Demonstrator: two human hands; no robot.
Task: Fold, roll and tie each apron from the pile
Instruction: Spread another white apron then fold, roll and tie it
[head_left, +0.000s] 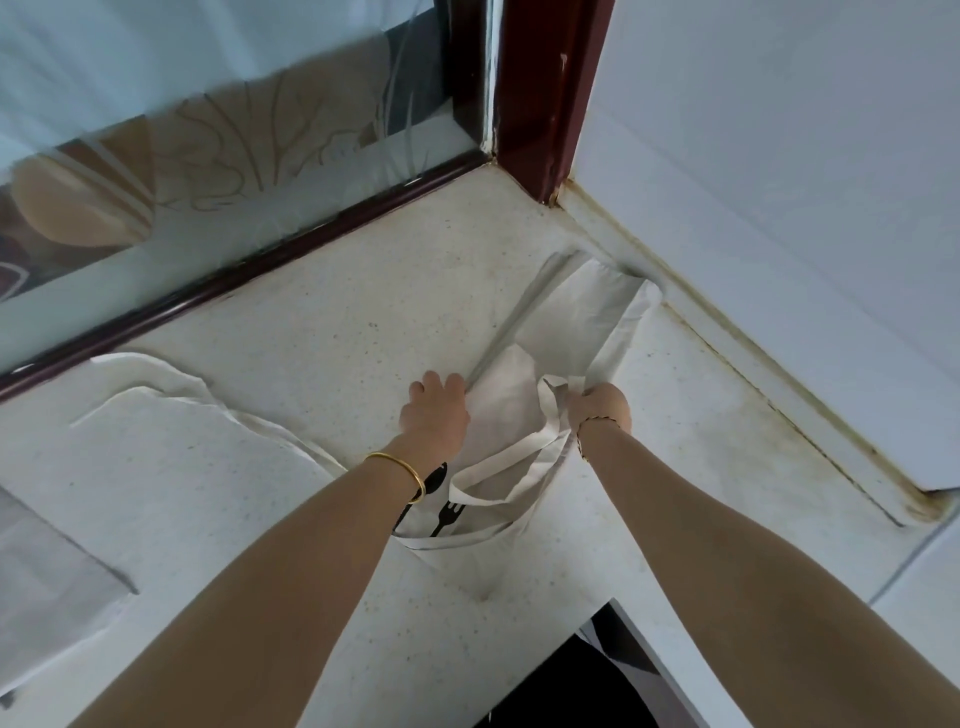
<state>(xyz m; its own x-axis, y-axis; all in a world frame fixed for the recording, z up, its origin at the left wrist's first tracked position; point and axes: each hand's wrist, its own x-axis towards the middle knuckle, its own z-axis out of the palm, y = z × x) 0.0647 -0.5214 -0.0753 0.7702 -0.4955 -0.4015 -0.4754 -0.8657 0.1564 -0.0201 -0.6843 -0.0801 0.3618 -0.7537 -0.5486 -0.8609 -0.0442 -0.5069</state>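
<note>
A white apron (571, 312) with a black spoon-and-fork print lies folded lengthwise on the speckled white counter (337, 322), running from the near edge toward the corner. My left hand (436, 410) rests on its left folded edge with fingers curled over the fabric. My right hand (600, 408) grips a white strap (514, 465) that loops loosely across the apron's lower part. The print is half hidden under my left wrist.
Another white apron (171, 384) lies flat at the left, its strap trailing toward my left arm. A frosted glass window with a dark red frame (291, 244) borders the counter at the back. A white wall (779, 208) closes the right side.
</note>
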